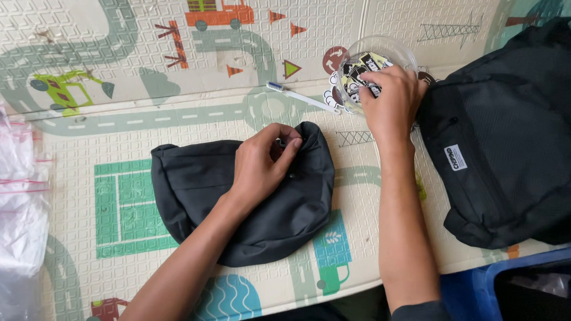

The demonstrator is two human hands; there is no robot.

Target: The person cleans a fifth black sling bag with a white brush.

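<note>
A small black fabric pouch (197, 189) lies flat on the printed play mat (108, 108). My left hand (263, 163) rests on its upper right part and pinches the fabric near the top edge. My right hand (391, 101) reaches into a clear round plastic container (393, 49) full of black-and-white stickers, fingers closed on the stickers inside. A white toothbrush (301, 97) with blue bristles lies on the mat just left of the container.
A large black backpack (524, 139) lies at the right, touching the container's side. Clear plastic zip bags (8, 193) are piled at the left edge. A blue bin (523, 293) sits at the bottom right.
</note>
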